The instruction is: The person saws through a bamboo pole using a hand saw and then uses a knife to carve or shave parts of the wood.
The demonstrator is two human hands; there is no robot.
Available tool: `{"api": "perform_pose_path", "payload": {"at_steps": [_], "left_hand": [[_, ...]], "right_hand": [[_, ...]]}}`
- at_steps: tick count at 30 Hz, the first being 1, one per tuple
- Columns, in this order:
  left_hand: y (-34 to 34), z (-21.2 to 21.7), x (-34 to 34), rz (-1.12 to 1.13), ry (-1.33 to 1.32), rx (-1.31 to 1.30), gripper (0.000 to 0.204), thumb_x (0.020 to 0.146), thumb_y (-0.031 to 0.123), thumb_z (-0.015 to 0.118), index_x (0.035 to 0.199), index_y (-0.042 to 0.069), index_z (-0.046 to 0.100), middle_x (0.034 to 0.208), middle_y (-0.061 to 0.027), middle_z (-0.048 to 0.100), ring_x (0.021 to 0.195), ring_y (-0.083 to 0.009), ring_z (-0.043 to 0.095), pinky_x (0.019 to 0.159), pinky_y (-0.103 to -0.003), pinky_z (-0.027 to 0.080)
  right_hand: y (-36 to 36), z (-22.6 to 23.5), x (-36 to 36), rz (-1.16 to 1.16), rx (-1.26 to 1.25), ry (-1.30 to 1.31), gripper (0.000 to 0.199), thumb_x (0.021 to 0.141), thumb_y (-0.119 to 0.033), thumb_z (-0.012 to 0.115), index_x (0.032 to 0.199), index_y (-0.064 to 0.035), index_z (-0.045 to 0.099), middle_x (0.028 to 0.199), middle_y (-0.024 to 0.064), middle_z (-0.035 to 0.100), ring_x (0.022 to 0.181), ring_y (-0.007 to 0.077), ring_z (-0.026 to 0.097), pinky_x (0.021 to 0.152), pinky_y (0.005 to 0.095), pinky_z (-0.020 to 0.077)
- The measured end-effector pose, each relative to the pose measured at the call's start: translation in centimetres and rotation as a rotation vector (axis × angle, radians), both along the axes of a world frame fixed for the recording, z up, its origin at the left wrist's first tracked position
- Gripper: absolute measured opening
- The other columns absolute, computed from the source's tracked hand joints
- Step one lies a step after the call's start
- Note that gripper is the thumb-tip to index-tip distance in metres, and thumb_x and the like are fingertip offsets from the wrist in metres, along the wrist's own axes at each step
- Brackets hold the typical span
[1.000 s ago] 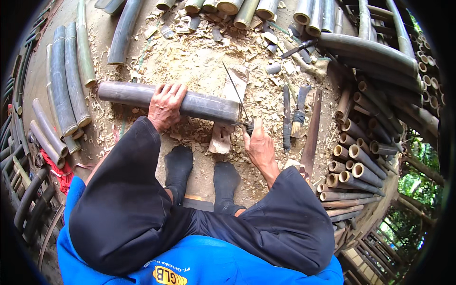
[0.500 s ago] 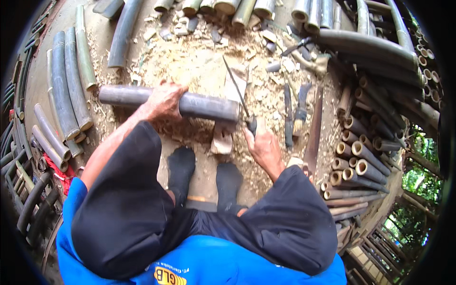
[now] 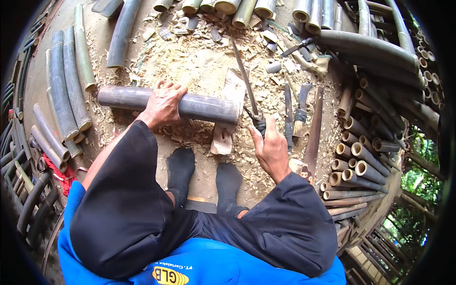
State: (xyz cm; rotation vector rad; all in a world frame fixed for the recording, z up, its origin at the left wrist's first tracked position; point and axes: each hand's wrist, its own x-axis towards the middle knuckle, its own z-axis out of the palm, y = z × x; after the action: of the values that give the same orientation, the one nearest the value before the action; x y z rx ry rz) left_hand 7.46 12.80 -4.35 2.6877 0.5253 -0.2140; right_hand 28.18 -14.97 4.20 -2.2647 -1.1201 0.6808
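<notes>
A dark, thick bamboo tube [image 3: 209,107] lies crosswise in front of me, its right end resting on a pale wooden block [image 3: 222,139]. My left hand [image 3: 163,103] is wrapped over the tube's middle from above. Just past the tube's right end, my right hand [image 3: 272,151] grips a long, narrow knife [image 3: 245,80] by its black-wrapped handle, with the thumb and index finger extended along it. The blade points away from me and leans a little left, its tip over the shavings. A slim gap shows between the tube's end and the knife.
Right of my right hand lie a black-handled tool [image 3: 288,111], a second wrapped tool [image 3: 301,109] and a saw [image 3: 314,130]. Cut bamboo tubes [image 3: 362,167] are stacked at the right; longer poles [image 3: 64,85] lie at the left. Pale shavings [image 3: 190,61] cover the ground ahead of my feet.
My right hand has shifted slightly right and toward me, and the knife has turned so more of its blade's side shows. The tube and my left hand stay nearly in place.
</notes>
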Motion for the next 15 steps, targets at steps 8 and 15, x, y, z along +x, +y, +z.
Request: {"api": "perform_pose_path", "payload": {"at_steps": [8,15], "left_hand": [[-0.5,0.1,0.7,0.000,-0.072,0.052,0.065,0.061,0.024,0.089,0.118,0.009,0.061,0.111,-0.0101,0.067,0.116,-0.0312,0.064,0.113,-0.050,0.039],[-0.5,-1.3,-0.7,0.001,-0.080,0.136,0.067,0.062,0.028,0.090,0.120,0.009,0.061,0.112,-0.0095,0.067,0.118,-0.0306,0.064,0.113,-0.052,0.039]], "right_hand": [[-0.2,-5.3,0.4,0.064,-0.122,-0.242,0.043,0.107,-0.031,0.066,0.131,0.0008,0.051,0.084,0.0282,0.072,0.066,0.0439,0.071,0.057,0.0491,0.0555],[0.8,3.0,-0.8,0.132,0.429,-0.185,0.049,0.108,-0.029,0.068,0.141,0.0045,0.054,0.109,0.0263,0.071,0.080,0.0370,0.076,0.073,0.0411,0.0626]]}}
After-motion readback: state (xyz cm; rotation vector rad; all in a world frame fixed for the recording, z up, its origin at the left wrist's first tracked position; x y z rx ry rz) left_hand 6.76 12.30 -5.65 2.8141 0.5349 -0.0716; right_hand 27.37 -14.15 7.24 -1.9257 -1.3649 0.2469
